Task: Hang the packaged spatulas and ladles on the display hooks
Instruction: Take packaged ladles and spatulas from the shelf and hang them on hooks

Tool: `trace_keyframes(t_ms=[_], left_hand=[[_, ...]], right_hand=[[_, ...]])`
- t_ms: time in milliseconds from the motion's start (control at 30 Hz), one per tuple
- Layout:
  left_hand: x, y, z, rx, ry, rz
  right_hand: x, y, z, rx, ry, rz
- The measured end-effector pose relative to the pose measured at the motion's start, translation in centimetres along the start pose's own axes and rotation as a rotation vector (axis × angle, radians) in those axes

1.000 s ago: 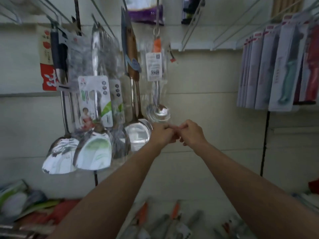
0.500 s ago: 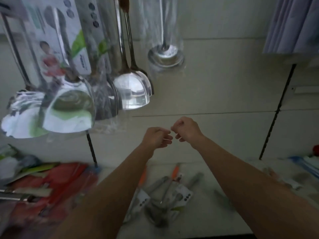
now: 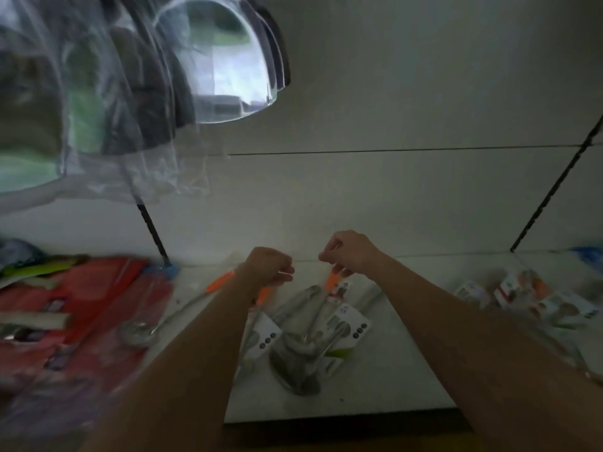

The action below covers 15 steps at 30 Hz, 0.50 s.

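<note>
Reaching down at lower centre, my left hand (image 3: 269, 267) and right hand (image 3: 350, 254), both curled and seemingly empty, next need one orange-handled packaged steel ladle (image 3: 321, 316) from the white shelf (image 3: 391, 370).

White shelf (image 3: 385, 386), packaged ladles (image 3: 303, 350), red packets (image 3: 98, 305)

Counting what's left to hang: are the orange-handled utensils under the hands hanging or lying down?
Lying down. The orange-handled utensils rest flat in a loose pile on the white shelf, below the hanging spatulas.
</note>
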<state>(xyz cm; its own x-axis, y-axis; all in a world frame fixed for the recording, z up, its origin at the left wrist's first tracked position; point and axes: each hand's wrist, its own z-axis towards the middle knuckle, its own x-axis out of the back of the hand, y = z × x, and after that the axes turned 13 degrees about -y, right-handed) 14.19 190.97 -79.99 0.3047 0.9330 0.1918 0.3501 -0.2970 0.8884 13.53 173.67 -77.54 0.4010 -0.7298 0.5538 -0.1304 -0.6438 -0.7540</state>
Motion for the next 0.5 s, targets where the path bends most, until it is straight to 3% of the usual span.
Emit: trace_keyframes(t_ms=[400,500], left_hand=[[-3.7,-2.4,3.8,0.050,-0.117,0.002],[-4.8,-3.1,5.0,0.082,-0.139,0.019]], right_hand=[[-1.6,5.2,2.9,-0.199,0.023,0.101],[-2.1,6.0,3.5,-0.243,-0.036,0.004]])
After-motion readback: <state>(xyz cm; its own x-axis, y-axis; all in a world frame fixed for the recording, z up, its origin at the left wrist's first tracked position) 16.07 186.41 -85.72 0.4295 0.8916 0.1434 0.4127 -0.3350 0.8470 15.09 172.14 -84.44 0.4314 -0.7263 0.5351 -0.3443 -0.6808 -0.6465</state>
